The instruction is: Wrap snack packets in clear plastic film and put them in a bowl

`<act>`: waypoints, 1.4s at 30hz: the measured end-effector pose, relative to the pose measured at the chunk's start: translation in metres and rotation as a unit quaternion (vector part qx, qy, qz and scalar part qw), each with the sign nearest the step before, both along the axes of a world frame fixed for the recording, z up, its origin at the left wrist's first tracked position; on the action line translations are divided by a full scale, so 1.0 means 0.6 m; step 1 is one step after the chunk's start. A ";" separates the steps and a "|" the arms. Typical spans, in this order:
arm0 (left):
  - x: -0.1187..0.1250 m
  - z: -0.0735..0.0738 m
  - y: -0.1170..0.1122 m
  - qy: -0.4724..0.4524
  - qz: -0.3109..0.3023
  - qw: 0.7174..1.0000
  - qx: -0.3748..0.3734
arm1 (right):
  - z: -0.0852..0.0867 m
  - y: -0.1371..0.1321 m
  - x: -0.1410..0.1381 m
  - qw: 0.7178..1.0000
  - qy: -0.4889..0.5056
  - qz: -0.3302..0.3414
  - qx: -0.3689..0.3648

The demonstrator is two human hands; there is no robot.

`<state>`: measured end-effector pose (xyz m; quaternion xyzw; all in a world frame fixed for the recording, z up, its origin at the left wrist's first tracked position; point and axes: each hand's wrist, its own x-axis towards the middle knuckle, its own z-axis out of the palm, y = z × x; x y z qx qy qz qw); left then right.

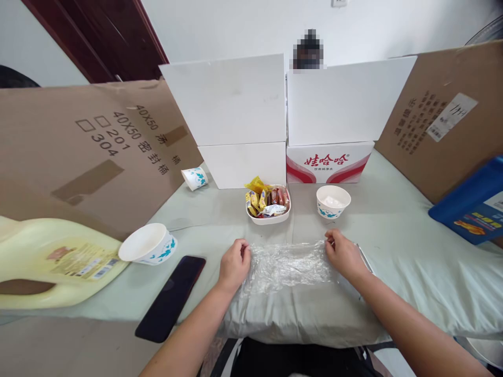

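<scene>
A sheet of clear plastic wrap (288, 266) lies stretched on the pale green cloth (412, 251) in front of me. My left hand (233, 263) is closed on its left edge. My right hand (343, 253) pinches its right edge. Just beyond the wrap stands a white dish (271, 218) filled with wrapped snacks (264, 199). A white paper bowl (333, 201) with a blue pattern sits to the right of the dish.
A tilted paper bowl (148, 244), a black phone (171, 297) and a yellow jug (47, 262) lie at the left. A paper cup (195, 178) lies on its side. Cardboard sheets (78, 152), white boxes (236, 104) and a red-printed box (329, 162) wall the back. A blue pack (473, 204) sits right.
</scene>
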<state>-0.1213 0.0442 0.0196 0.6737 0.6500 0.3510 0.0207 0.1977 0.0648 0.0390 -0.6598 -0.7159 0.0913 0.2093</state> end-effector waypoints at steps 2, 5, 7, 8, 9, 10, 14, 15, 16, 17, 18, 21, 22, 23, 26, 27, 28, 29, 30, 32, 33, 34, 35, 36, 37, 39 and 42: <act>0.000 -0.001 0.000 0.040 0.009 0.999 -0.015 | -0.015 0.004 -0.008 1.000 -0.022 0.011 0.008; -0.002 0.001 -0.002 0.098 0.010 0.994 -0.045 | -0.032 0.001 -0.013 0.998 -0.058 0.032 0.024; -0.002 0.011 -0.004 0.135 0.002 0.989 -0.060 | -0.037 -0.002 -0.014 0.996 -0.079 0.039 0.032; -0.002 0.020 -0.005 0.154 0.000 0.986 -0.061 | -0.038 -0.003 -0.014 0.995 -0.088 0.040 0.036; 0.000 0.031 -0.007 0.172 0.001 0.983 -0.056 | -0.038 -0.003 -0.014 0.994 -0.096 0.041 0.038; 0.005 0.044 -0.009 0.187 0.004 0.981 -0.046 | -0.038 -0.004 -0.014 0.993 -0.103 0.041 0.041; 0.050 0.081 -0.021 0.202 -0.077 0.976 -0.028 | -0.038 -0.004 -0.018 0.990 -0.130 0.042 0.047; 0.066 0.081 -0.025 0.202 -0.131 0.970 -0.041 | -0.037 -0.003 -0.018 0.989 -0.136 0.045 0.048; 0.082 0.077 -0.028 0.206 -0.190 0.958 -0.062 | -0.035 -0.003 -0.016 0.987 -0.142 0.049 0.050; 0.095 0.070 -0.031 0.212 -0.241 0.943 -0.088 | -0.031 -0.003 -0.013 0.986 -0.149 0.055 0.051; 0.106 0.060 -0.034 0.218 -0.278 0.928 -0.115 | -0.026 -0.003 -0.008 0.984 -0.156 0.062 0.052; 0.119 0.030 -0.041 0.223 -0.320 0.904 -0.175 | -0.003 -0.008 0.007 0.980 -0.183 0.054 0.063; 0.118 0.023 -0.042 0.220 -0.322 0.902 -0.184 | 0.006 -0.011 0.007 0.977 -0.196 0.040 0.077; 0.116 0.018 -0.043 0.218 -0.323 0.902 -0.188 | 0.015 -0.017 0.003 0.973 -0.207 0.026 0.096; 0.112 0.014 -0.044 0.215 -0.325 0.901 -0.191 | 0.026 -0.040 -0.036 0.967 -0.205 0.066 0.137; 0.113 0.014 -0.044 0.214 -0.324 0.902 -0.189 | 0.023 -0.049 -0.054 0.966 -0.192 0.115 0.132; 0.115 0.014 -0.044 0.214 -0.322 0.903 -0.185 | 0.016 -0.058 -0.071 0.962 -0.177 0.170 0.117; 0.116 0.014 -0.044 0.215 -0.320 0.905 -0.181 | 0.007 -0.065 -0.085 0.957 -0.167 0.219 0.093; 0.117 0.014 -0.043 0.217 -0.316 0.906 -0.178 | -0.004 -0.072 -0.093 0.953 -0.161 0.246 0.067; 0.111 0.014 -0.044 0.223 -0.307 0.908 -0.176 | -0.028 -0.084 -0.089 0.955 -0.159 0.250 0.024; 0.103 0.013 -0.045 0.226 -0.301 0.909 -0.177 | -0.038 -0.090 -0.077 0.959 -0.161 0.232 0.011; 0.091 0.013 -0.047 0.228 -0.294 0.911 -0.178 | -0.048 -0.096 -0.060 0.963 -0.164 0.213 0.008; 0.076 0.013 -0.049 0.228 -0.284 0.914 -0.178 | -0.056 -0.103 -0.039 0.966 -0.166 0.197 0.012; 0.057 0.013 -0.053 0.228 -0.273 0.918 -0.177 | -0.062 -0.112 -0.017 0.968 -0.167 0.185 0.021; 0.037 0.014 -0.058 0.227 -0.261 0.922 -0.174 | -0.066 -0.121 0.006 0.969 -0.167 0.179 0.034; -0.003 0.018 -0.073 0.224 -0.233 0.932 -0.164 | -0.070 -0.140 0.043 0.968 -0.166 0.176 0.063; -0.042 0.029 -0.102 0.208 -0.231 0.942 -0.127 | -0.064 -0.164 0.076 0.963 -0.153 0.200 0.095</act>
